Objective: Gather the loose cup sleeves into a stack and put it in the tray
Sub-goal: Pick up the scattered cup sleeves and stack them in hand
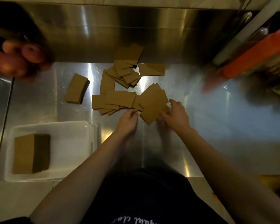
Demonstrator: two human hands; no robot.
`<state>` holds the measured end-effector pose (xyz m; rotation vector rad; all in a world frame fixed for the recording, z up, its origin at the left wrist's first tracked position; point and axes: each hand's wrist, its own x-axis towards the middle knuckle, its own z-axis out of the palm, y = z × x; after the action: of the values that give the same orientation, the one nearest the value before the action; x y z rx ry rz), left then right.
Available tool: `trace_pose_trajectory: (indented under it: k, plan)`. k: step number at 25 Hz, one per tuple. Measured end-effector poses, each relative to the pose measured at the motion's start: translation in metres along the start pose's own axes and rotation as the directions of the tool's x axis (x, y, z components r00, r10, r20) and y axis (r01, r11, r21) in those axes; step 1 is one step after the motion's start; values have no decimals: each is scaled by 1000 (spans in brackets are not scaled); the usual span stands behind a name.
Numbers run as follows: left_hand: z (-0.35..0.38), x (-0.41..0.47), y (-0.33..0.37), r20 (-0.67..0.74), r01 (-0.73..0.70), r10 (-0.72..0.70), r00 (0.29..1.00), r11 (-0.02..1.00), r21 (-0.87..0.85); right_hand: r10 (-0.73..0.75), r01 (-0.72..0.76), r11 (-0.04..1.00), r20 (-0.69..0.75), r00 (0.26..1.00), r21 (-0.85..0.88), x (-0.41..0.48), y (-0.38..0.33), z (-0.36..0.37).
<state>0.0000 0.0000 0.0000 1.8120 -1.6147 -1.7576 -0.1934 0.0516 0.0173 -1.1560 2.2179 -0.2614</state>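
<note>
Shiny brushed stainless-steel tabletop [217, 126] fills most of the view, a steel backsplash behind it. White rectangular plastic tray [55, 126] sits at the near left corner; a squared-up stack of brown cardboard sleeves [24, 154] already lies inside against its left wall. Orange blurred object [255, 52] far right, can't tell what it is. Someone else's fingers [21, 59] at the left edge, blurred.

Loose brown cardboard cup sleeves [120, 81] are scattered mid-tabletop in overlapping fans, well apart from the tray. A small neat pile of sleeves [76, 88] lies alone to their left. Nearest the person, a fanned bunch of sleeves [153, 104] is being worked on.

Right hand [176, 113] lies on the bunch's right edge, fingers curled over it. Left hand [128, 120] touches its near left corner, fingertips pinched. Hands are apart, one on each side of the bunch; whether either is fully clamped on it I can't tell.

Step in hand looks like squaring this bunch. To do it well: press in from both sides together, turn the fanned sleeves to one heading, tap the long edge down on the tabletop to level them. Then sweep in the neighbouring fan just left before lifting. Thin card slides easily, so grip both ends firmly when carrying it across to the tray.
</note>
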Motion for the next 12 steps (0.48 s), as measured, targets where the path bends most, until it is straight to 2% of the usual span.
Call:
trace_pose_trajectory:
  k: [6, 12]
  plan:
    - [7, 4, 11, 9, 66, -65, 998, 985, -158, 43, -44, 999, 40, 998, 21, 8, 1, 10]
    - [11, 4, 15, 13, 168, -173, 985, 937, -307, 85, -91, 969, 36, 996, 232, 16, 3, 14]
